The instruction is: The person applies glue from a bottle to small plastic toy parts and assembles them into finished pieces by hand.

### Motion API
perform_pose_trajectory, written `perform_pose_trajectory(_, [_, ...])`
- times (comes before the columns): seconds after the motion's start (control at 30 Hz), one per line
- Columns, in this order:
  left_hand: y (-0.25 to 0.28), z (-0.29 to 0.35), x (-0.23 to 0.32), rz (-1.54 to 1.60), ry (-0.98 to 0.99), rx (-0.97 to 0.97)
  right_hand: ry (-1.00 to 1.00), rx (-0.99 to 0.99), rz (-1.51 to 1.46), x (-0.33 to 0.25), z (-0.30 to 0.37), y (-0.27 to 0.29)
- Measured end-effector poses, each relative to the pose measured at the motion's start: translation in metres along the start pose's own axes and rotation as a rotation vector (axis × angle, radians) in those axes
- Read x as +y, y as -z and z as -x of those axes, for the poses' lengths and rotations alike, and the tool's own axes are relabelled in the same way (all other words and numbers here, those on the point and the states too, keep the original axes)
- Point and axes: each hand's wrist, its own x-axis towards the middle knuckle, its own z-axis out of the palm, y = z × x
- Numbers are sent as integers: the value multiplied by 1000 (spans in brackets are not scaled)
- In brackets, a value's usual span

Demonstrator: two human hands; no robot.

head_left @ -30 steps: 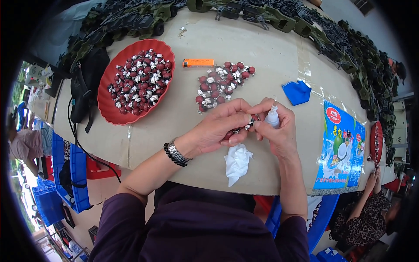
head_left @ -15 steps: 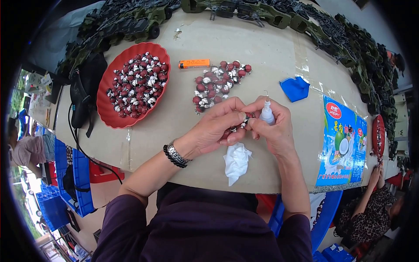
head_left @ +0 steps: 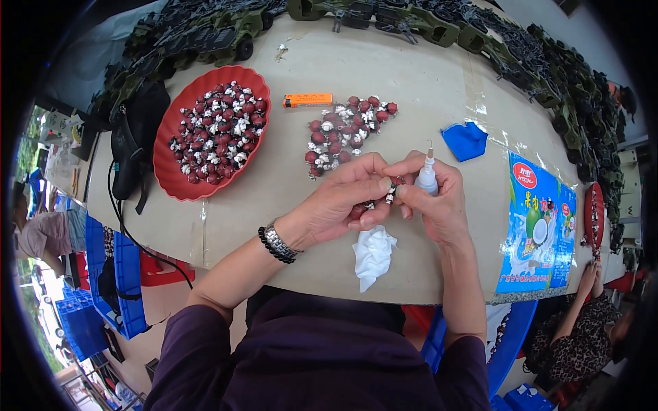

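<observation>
My left hand [head_left: 341, 195] is closed around several small dark-red and white beadlike pieces, partly hidden by the fingers. One such piece [head_left: 391, 192] shows between the fingertips of both hands, pinched by them. In my right hand [head_left: 444, 198] a small white squeeze bottle [head_left: 426, 178] with a thin needle tip stands upright, tucked between fingers and palm. Just beyond my left hand lies a loose group of the same pieces [head_left: 334, 137]. A crumpled white tissue [head_left: 373, 255] rests on the table below my hands.
A red scalloped bowl [head_left: 163, 168] full of the pieces stands at left, beside a black strap-like bag [head_left: 130, 147]. An orange battery-shaped cylinder [head_left: 308, 100], a blue cloth piece [head_left: 465, 140] and a printed blue sheet [head_left: 536, 229] lie around. Green toy vehicles [head_left: 439, 27] line the far edge. Another person [head_left: 576, 329] works at right.
My right hand and the bottle have shifted slightly to the right, away from my left hand. The piece between my fingertips has turned and shows more plainly.
</observation>
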Motion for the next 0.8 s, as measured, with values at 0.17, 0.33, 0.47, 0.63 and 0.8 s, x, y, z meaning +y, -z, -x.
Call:
perform_pose_trajectory(0.17, [-2, 1, 0, -13, 0, 33, 50, -16, 56, 1, 0, 0])
perform_pose_trajectory(0.33, [-1, 0, 0, -48, 0, 37, 71, -10, 104, -1, 0, -1])
perform_pose_trajectory(0.47, [-1, 0, 0, -55, -6, 39, 80, -26, 118, -2, 0, -1])
perform_pose_trajectory(0.63, [-1, 0, -1, -39, -11, 31, 86, -28, 132, -3, 0, -2])
perform_pose_trajectory(0.8, [0, 0, -1, -39, -4, 36, 78, -20, 132, -3, 0, -2])
